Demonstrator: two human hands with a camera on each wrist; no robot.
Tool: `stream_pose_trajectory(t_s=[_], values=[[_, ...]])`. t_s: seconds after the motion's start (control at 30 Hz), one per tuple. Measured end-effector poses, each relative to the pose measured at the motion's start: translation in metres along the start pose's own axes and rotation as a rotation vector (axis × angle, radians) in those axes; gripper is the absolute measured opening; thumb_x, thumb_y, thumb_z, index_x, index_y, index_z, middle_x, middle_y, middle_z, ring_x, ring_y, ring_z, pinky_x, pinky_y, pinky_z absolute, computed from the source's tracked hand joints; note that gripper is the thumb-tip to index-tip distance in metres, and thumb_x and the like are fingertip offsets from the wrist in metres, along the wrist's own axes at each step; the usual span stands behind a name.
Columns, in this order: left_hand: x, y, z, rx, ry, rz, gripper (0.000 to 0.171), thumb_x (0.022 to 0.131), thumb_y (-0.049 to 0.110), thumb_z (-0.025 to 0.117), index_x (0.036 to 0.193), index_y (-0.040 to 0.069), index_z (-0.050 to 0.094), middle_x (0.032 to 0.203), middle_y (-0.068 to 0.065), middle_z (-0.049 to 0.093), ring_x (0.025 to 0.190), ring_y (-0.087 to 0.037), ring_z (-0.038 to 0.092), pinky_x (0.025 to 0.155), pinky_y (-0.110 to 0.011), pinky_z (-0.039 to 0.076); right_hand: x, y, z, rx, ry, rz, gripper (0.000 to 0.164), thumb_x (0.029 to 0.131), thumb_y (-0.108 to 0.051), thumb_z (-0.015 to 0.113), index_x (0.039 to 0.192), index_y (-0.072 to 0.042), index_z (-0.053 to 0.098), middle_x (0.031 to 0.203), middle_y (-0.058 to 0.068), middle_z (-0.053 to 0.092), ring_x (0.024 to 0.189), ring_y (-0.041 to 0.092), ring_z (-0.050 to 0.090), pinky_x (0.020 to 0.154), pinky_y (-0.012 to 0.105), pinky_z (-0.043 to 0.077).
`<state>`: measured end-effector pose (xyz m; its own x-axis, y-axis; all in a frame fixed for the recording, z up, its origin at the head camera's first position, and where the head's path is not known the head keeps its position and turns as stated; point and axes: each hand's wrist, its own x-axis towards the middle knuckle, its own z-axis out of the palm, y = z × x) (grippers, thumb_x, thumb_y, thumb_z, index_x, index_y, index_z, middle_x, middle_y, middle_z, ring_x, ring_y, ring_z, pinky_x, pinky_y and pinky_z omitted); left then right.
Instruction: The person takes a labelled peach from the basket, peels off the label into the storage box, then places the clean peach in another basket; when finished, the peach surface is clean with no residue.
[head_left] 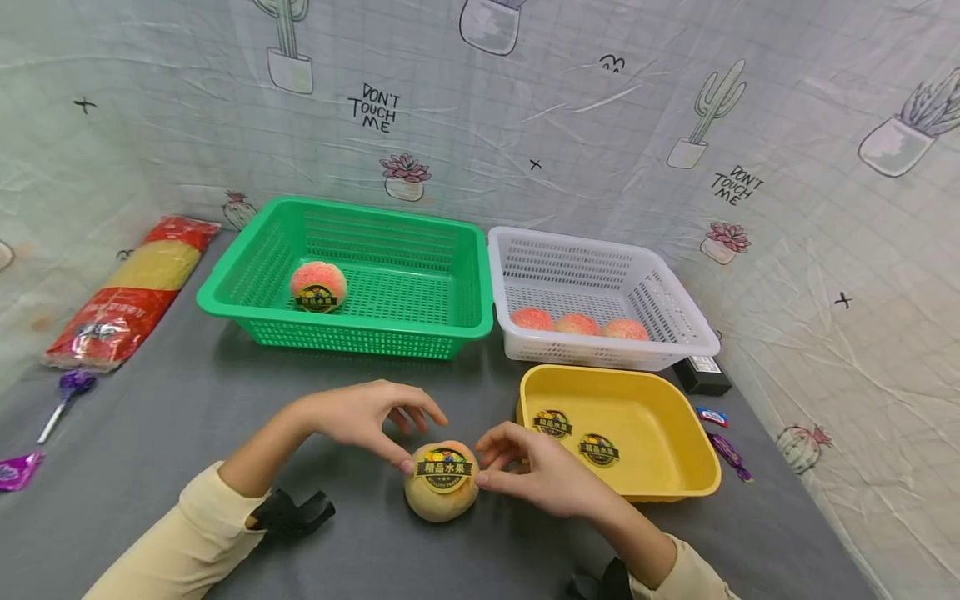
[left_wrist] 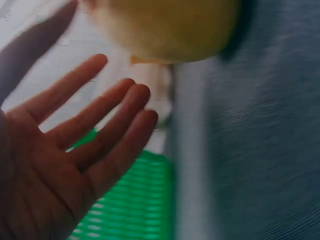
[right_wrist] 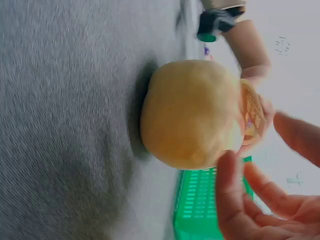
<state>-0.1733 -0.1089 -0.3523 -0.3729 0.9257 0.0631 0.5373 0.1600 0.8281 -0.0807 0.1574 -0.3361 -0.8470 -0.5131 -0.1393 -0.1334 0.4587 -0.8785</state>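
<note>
Peach [head_left: 441, 507] well off green basket [head_left: 360, 340] | yellow tray [head_left: 652, 442] crowds right hand [head_left: 540, 475]; left hand [head_left: 363, 417] roomier | both loose-fingered | underside hidden

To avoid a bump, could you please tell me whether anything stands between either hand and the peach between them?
Nothing visible blocks the left hand or the right hand from the peach; only a sticker covers part of its top.
</note>
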Motion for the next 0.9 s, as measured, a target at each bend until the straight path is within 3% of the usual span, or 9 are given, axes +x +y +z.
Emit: stream_pose_trajectory(t_s=[0.17,0.3,0.43,0.67,0.9], values=[[0.010,-0.020,0.012,-0.214,-0.101,0.027,0.065,0.080,0.020,0.079,0.132,-0.001,0.048,0.130,-0.012,0.052,0.113,-0.022,0.054,0.093,-0.036,0.045,0.001,0.004,0.005,0.304,-0.017,0.035,0.024,0.094,-0.013,0.060,0.102,0.010,0.061,0.084,0.013,0.066,0.072,0.018,0.063,0.068,0.033,0.055],[0.016,-0.029,0.020,-0.293,-0.147,0.073,0.065,0.079,0.024,0.079,0.133,0.003,0.049,0.126,-0.004,0.056,0.114,-0.022,0.054,0.095,-0.036,0.044,0.003,0.008,0.009,0.482,-0.037,0.079,0.025,0.094,-0.010,0.060,0.099,0.015,0.061,0.081,0.012,0.066,0.069,0.014,0.063,0.064,0.025,0.053],[0.018,-0.032,0.023,-0.336,-0.147,0.091,0.065,0.079,0.027,0.079,0.132,0.003,0.049,0.125,-0.004,0.056,0.115,-0.023,0.054,0.096,-0.037,0.043,0.006,0.010,0.012,0.529,-0.031,0.084,0.025,0.093,-0.009,0.061,0.095,0.016,0.061,0.078,0.009,0.065,0.064,0.011,0.061,0.059,0.022,0.051],[0.017,-0.036,0.024,-0.427,-0.142,0.081,0.065,0.079,0.024,0.079,0.132,0.001,0.049,0.125,-0.010,0.055,0.115,-0.026,0.053,0.093,-0.040,0.045,0.010,0.011,0.013,0.519,0.021,0.032,0.025,0.091,-0.007,0.062,0.092,0.018,0.061,0.074,0.006,0.064,0.055,0.007,0.054,0.054,0.019,0.046],[0.019,-0.042,0.026,-0.459,-0.141,0.097,0.062,0.078,0.014,0.080,0.129,-0.002,0.048,0.123,-0.012,0.055,0.114,-0.026,0.053,0.096,-0.040,0.043,0.006,0.008,0.005,0.557,0.026,-0.057,0.019,0.094,-0.008,0.060,0.091,0.011,0.061,0.076,0.006,0.063,0.059,0.007,0.054,0.055,0.018,0.046]])
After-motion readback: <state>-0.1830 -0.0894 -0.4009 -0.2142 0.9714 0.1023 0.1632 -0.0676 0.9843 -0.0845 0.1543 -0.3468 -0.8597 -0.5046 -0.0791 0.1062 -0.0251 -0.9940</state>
